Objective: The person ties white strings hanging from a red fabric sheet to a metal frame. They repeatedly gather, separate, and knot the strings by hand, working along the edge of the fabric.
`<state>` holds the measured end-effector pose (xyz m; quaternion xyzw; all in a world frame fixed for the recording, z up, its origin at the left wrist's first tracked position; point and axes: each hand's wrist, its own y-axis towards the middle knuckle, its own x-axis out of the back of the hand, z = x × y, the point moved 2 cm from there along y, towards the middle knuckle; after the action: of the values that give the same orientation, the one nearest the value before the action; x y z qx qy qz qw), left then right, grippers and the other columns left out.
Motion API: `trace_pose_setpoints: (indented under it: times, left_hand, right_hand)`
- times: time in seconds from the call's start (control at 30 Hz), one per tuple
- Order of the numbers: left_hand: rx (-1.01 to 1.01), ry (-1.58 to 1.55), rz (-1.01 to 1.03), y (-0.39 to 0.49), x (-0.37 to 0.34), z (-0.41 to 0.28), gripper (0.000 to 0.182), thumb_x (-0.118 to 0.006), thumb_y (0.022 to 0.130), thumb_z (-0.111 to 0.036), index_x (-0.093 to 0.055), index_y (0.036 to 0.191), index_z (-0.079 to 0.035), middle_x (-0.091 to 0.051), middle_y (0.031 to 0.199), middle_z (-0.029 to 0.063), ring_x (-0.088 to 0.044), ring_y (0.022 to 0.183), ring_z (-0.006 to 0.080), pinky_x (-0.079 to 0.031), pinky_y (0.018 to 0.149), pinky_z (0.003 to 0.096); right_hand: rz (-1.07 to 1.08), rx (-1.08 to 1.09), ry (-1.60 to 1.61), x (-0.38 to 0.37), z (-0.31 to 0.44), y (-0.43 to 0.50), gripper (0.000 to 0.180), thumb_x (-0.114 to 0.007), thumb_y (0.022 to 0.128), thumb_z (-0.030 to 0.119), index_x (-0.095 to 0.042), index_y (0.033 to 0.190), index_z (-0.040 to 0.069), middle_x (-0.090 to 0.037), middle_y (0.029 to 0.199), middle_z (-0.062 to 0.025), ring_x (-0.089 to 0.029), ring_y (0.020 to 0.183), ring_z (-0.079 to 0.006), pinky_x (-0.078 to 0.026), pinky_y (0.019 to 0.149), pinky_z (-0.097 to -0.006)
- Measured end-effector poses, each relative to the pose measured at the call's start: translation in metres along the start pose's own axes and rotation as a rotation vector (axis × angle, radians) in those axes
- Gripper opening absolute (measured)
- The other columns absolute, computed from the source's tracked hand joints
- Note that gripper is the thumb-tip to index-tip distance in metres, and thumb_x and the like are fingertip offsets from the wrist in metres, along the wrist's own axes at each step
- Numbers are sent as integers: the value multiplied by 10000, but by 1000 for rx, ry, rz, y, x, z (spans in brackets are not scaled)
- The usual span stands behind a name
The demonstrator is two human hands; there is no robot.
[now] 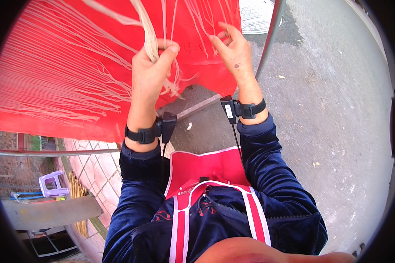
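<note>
My left hand point(153, 70) is closed around a thick bundle of pale strands point(149, 37), which passes between thumb and forefinger. Loose, frayed ends point(171, 87) hang below that hand. My right hand point(234, 49) is up and to the right, its forefinger and thumb tips apart. Thin strands run to the thumb tip; whether the fingers pinch one is unclear. Under both hands lies a red sheet point(62, 98) with many more pale strands spread across it in rows.
Grey metal bars point(270, 39) stand by the sheet's edges. Paved ground point(319, 125) stretches out on the right. Pink tiles point(92, 164), a purple plastic stool point(53, 184) and a bundle of thin sticks point(77, 185) appear at lower left. A red apron point(207, 164) covers my front.
</note>
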<state>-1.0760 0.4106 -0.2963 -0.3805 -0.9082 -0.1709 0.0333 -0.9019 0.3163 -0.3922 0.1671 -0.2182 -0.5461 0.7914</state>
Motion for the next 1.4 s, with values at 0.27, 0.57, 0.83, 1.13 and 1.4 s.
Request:
trace_pose_setpoints:
  times: [0.27,0.57,0.83,1.13,1.4]
  left_hand:
    - [-20,-109,45,-17,3,-7,108,-639,902,-94,-663,930,7,-544,630,-40,-403,485,10,-309,450,187]
    - [-58,-206,23,-15,1,4,125,-598,913,-96,-639,938,20,-669,767,63,-439,483,27,-342,452,187]
    - [-48,-199,-41,-4,0,9,124,-586,926,-121,-597,942,2,-719,949,127,-457,467,40,-364,434,189]
    - [-29,-261,-62,19,-18,21,234,-695,888,-177,-602,1002,4,-692,849,74,-497,463,40,-378,416,175]
    - [-51,-294,26,25,-41,22,315,-763,840,-207,-629,1028,8,-633,744,16,-530,515,43,-391,442,179]
  right_hand:
    - [-52,88,86,-20,-2,-1,289,-755,818,174,-665,1054,33,-641,842,-30,-573,685,-70,-483,639,-228]
    - [27,-46,142,-37,-5,-4,309,-768,773,264,-651,969,54,-689,833,-100,-655,711,-201,-527,695,-329]
    - [301,-104,563,-32,-5,-4,160,-677,889,143,-659,985,17,-696,834,-36,-636,716,-92,-514,660,-242]
    - [576,-95,704,4,1,-3,135,-618,935,96,-676,1029,18,-707,896,-71,-670,799,-117,-540,721,-240]
    - [661,-66,637,19,6,-8,167,-653,911,94,-677,1053,9,-711,926,-70,-678,891,-137,-556,805,-272]
